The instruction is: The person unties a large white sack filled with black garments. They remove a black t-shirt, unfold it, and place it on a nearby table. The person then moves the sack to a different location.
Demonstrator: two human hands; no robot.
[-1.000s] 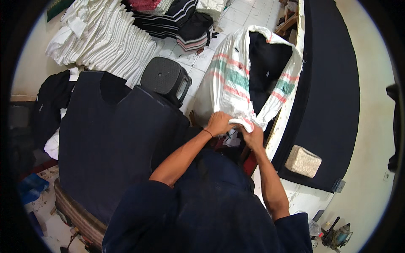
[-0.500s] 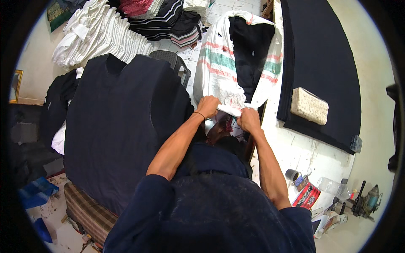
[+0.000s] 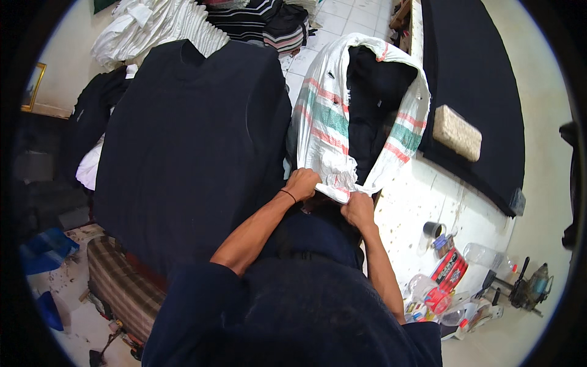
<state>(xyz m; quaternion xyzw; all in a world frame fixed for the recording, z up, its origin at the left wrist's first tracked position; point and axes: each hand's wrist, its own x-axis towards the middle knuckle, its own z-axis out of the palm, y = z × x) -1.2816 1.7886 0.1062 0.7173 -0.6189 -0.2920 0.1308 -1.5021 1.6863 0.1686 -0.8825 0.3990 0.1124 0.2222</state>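
Observation:
A white woven sack (image 3: 324, 131) with green and red stripes stands in front of me, its mouth gaping. Dark cloth (image 3: 373, 92) shows inside it. My left hand (image 3: 302, 184) is closed on the near edge of the sack, fingers wrapped round the bunched rim. Just to its right, my right hand (image 3: 359, 210) grips the same edge in a fist. A short stretch of rim is pulled between the two fists. The bottom of the sack is hidden from view.
Close on the left rises a large stack of dark garments (image 3: 189, 140), with white folded cloth (image 3: 159, 30) behind it. To the right, a white table (image 3: 422, 196) bears dark fabric (image 3: 474, 61), a pale block (image 3: 457, 133), plastic bottles (image 3: 487, 255) and a cutting machine (image 3: 535, 287).
The gripped sack has come nearer to my body, and its mouth looks wider in view. The view has shifted, showing more bottles on the table. Both hands keep their hold.

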